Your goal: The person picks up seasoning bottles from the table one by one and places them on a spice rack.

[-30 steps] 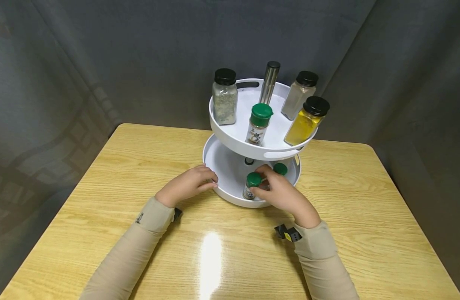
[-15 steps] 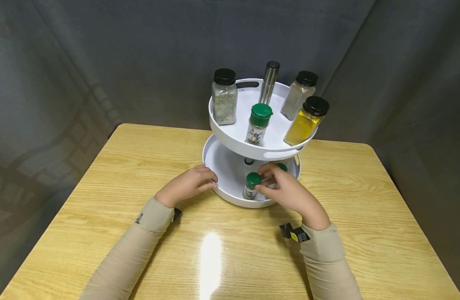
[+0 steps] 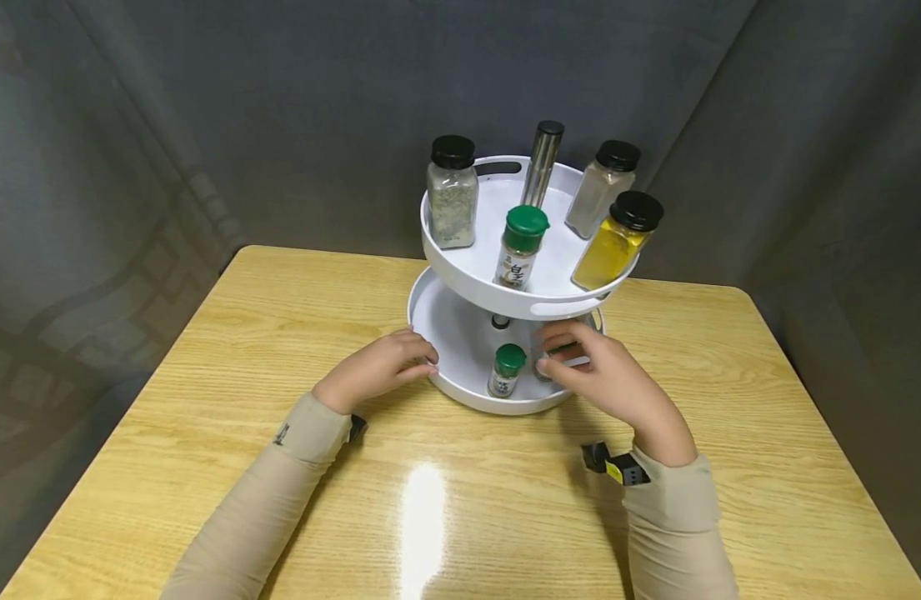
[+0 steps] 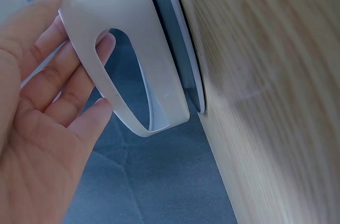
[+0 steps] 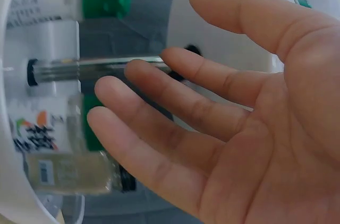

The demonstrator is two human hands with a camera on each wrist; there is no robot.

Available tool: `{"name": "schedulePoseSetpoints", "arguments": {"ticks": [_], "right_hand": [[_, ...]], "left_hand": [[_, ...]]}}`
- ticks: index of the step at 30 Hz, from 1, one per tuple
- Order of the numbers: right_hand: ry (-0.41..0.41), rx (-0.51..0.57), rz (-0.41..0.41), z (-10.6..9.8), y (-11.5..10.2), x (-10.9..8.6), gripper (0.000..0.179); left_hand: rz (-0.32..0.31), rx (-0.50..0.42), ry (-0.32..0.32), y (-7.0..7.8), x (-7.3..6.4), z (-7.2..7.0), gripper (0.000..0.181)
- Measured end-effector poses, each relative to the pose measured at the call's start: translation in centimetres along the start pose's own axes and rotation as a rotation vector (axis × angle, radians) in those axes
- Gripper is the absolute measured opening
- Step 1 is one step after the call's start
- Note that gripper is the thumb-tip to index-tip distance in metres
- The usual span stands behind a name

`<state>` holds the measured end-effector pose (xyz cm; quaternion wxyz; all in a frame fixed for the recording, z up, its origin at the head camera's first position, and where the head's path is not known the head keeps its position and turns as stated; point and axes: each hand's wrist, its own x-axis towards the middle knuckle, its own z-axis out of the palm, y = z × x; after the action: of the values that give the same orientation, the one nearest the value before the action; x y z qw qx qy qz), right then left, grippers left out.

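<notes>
A two-tier white spice rack (image 3: pixel 460 392) stands on the table, with my left hand (image 3: pixel 381 367) holding the left rim of its lower tier. In the left wrist view, the tip of one finger shows through the handle opening of the rim (image 4: pixel 114 9). My right hand (image 3: pixel 610 375) is over the right side of the lower tier, fingers spread with nothing between them. A small green-capped spice jar (image 3: pixel 503 383) stands upright to its left. In the right wrist view, another green-capped jar (image 5: pixel 40 128) and a clear black-capped jar (image 5: pixel 66 173) are beyond the fingertips.
The upper tier bears a green-capped shaker (image 3: pixel 516 258), a jar of dried herbs (image 3: pixel 451 208), a yellow powder jar (image 3: pixel 606 254) and a pale powder jar (image 3: pixel 598 196). A metal pole (image 3: pixel 541 167) rises through the rack. Grey curtains (image 3: pixel 317 125) hang behind the wooden table (image 3: pixel 280 308).
My right hand has drawn away from the small green-capped jar toward the right, its fingers widening. The jar stays standing on the lower tier. My left hand has kept its place on the rim.
</notes>
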<state>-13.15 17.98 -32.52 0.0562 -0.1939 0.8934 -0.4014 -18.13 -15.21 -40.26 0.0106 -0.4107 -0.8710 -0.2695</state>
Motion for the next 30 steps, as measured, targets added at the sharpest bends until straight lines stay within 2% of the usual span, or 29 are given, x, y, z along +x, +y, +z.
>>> {"name": "schedulePoseSetpoints", "arguments": {"ticks": [7, 13, 24, 30], "right_hand": [[0.065, -0.036, 0.036, -1.8, 0.0, -0.8, 0.036], [0.13, -0.069, 0.032, -2.3, 0.3, -0.9, 0.034], [0.337, -0.109, 0.066, -2.8, 1.3, -0.8, 0.028], [0.431, -0.122, 0.078, -2.7, 2.4, -0.8, 0.033]], "left_hand": [[0.001, 0.001, 0.0, -0.1, 0.1, 0.0, 0.012], [-0.01, 0.01, 0.004, -0.1, -0.1, -0.1, 0.012], [0.007, 0.003, -0.011, -0.4, 0.0, -0.1, 0.012], [0.031, 0.036, -0.028, -0.7, 0.1, -0.3, 0.014]]}}
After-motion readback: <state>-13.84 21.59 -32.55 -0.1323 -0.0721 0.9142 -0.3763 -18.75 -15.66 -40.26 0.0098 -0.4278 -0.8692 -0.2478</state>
